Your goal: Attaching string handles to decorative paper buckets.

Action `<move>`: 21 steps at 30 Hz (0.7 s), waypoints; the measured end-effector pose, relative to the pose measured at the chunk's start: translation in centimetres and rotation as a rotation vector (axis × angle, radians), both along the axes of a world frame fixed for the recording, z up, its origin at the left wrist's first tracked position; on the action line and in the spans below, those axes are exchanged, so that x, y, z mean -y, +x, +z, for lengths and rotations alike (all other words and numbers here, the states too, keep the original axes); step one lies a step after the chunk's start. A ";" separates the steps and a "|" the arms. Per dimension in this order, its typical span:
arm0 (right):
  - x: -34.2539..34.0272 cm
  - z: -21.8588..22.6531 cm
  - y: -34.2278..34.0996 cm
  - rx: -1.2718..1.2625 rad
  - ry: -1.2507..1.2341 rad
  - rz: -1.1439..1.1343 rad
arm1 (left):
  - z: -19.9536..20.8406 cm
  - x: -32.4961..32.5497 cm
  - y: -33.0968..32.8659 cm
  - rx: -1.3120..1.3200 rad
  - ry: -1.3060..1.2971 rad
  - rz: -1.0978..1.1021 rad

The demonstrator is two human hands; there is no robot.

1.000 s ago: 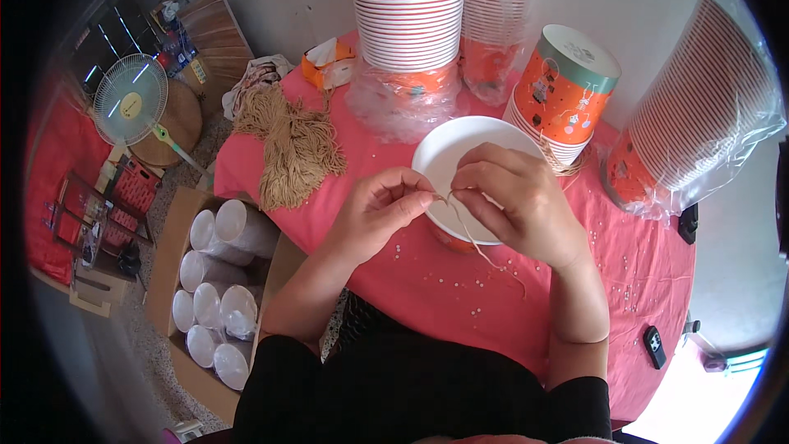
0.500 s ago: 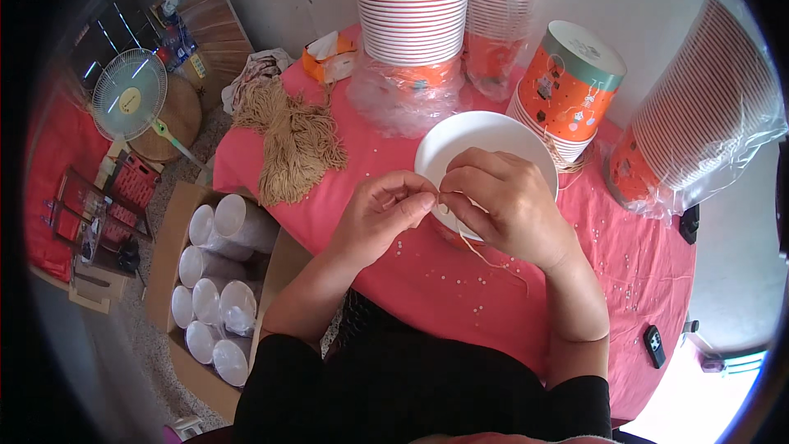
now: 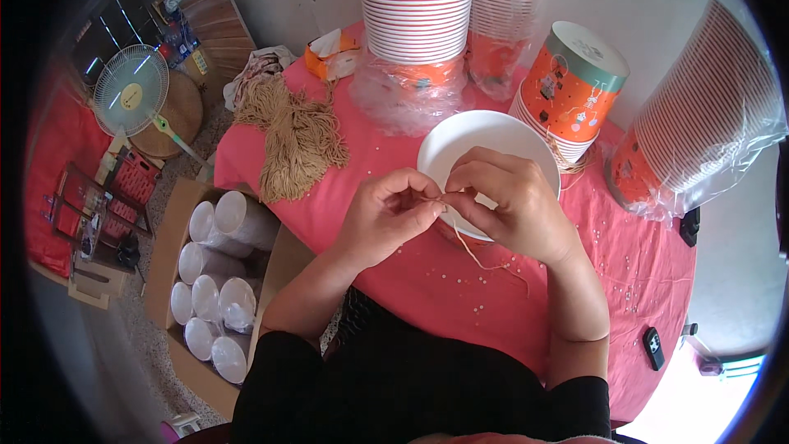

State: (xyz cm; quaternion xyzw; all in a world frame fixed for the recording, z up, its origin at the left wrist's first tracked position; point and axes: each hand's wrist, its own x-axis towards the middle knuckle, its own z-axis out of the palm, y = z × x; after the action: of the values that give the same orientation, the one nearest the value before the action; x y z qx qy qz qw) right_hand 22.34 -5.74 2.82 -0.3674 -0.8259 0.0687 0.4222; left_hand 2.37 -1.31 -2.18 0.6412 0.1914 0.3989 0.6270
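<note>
My left hand (image 3: 393, 215) and my right hand (image 3: 511, 205) meet over the near rim of a white paper bucket (image 3: 440, 136) with an orange outside. Thumb and forefinger of each are pinched together on a thin tan string (image 3: 470, 254). Its loose end trails down below my right hand over the pink cloth. What lies right between the fingertips is too small to make out. Past my left forearm, a bundle of tan strings (image 3: 300, 148) rests at the table's left edge.
Behind the bucket stand a tall stack of paper buckets (image 3: 417, 8), an upturned orange bucket stack (image 3: 571, 86) and a plastic-wrapped stack (image 3: 699, 115). Small pale beads (image 3: 479, 309) dot the pink tablecloth (image 3: 411, 296). A carton of wrapped cups (image 3: 185, 345) sits at left; a black remote (image 3: 654, 349) lies right.
My fingertips have drawn closer together, and the left ones now pinch the string beside the right. The string's loose end has barely shifted.
</note>
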 end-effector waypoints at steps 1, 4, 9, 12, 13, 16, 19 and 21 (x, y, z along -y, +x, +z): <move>0.0 -0.2 0.0 -0.060 -0.065 0.028 | -0.1 0.0 0.1 0.034 0.027 -0.005; -0.1 -0.3 0.1 -0.068 -0.177 0.027 | -0.5 -0.1 0.5 0.057 0.221 0.071; -0.1 -0.3 0.2 -0.107 -0.255 0.050 | -0.8 -0.1 0.9 0.089 0.414 0.204; -0.1 -0.2 0.2 -0.145 -0.309 0.065 | -0.7 -0.2 1.0 0.087 0.520 0.282; 0.0 -0.2 0.1 -0.154 -0.340 0.061 | -0.7 -0.2 1.0 0.071 0.560 0.310; -0.1 -0.4 0.1 -0.243 -0.366 0.095 | -0.8 -0.2 1.2 0.105 0.585 0.311; 0.1 -0.2 0.2 -0.281 -0.555 0.086 | -0.8 -0.3 1.3 0.107 0.602 0.302; 0.0 -0.1 0.3 -0.269 -0.617 0.095 | -1.0 -0.3 1.2 0.123 0.542 0.265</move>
State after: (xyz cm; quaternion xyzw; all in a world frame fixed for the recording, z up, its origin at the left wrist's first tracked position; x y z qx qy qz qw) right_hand 22.61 -5.75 2.72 -0.4267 -0.7192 0.3830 0.3924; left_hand 3.55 -0.99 -3.15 0.7292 0.1217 0.5520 0.3858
